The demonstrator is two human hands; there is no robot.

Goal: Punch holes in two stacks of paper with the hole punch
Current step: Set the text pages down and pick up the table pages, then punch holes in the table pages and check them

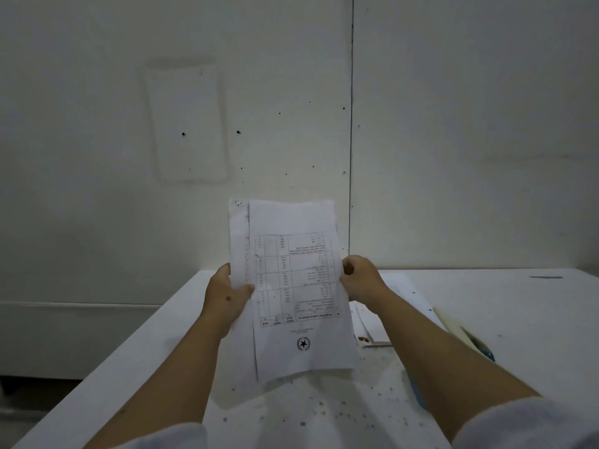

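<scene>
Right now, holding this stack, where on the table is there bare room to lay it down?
The table is bare left of the left hand, out to its left edge. The far right corner by the wall looks bare too. It is crowded under the right hand: loose sheets and a blue-edged object.

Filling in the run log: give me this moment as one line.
left hand: grips paper stack | right hand: grips it | stack: raised above table | second stack: on table
</scene>
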